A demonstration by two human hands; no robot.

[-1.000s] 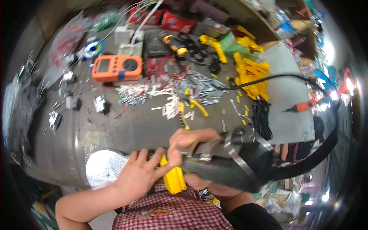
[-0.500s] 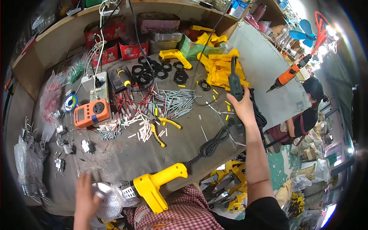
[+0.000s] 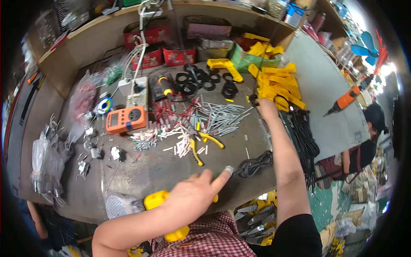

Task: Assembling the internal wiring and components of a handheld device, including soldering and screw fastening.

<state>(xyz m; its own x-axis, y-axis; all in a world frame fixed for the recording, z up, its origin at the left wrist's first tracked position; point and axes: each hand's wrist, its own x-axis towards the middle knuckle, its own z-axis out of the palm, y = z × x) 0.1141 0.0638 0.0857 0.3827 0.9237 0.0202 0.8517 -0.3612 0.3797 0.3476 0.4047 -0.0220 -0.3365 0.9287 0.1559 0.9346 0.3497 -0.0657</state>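
Observation:
My left hand (image 3: 195, 190) is stretched across the yellow power tool (image 3: 156, 200) at the table's front edge and hides most of its body and handle. Its index finger points out straight, with a whitish covering on the tip, close to the tool's bundled black cable (image 3: 255, 165). The other fingers are partly hidden. Farther off, my right hand (image 3: 267, 109) reaches beside the pile of yellow plastic housings (image 3: 280, 85). Its fingertips are closed at a small black ring-like part (image 3: 253, 100). Bubble wrap (image 3: 122, 206) covers the tool's front end.
Metal rods (image 3: 222, 118), white sleeves (image 3: 184, 145) and yellow-handled pliers (image 3: 195, 152) lie mid-table. An orange meter (image 3: 126, 120) stands left; black rings (image 3: 188, 83) lie behind. Black cables (image 3: 304, 145) hang at right, near a hanging orange screwdriver (image 3: 346, 100). A person (image 3: 364, 150) sits beyond.
My right hand has let go of the dark green tool and moved to the small black part. My left hand has swung right, over the yellow tool. The view has shifted.

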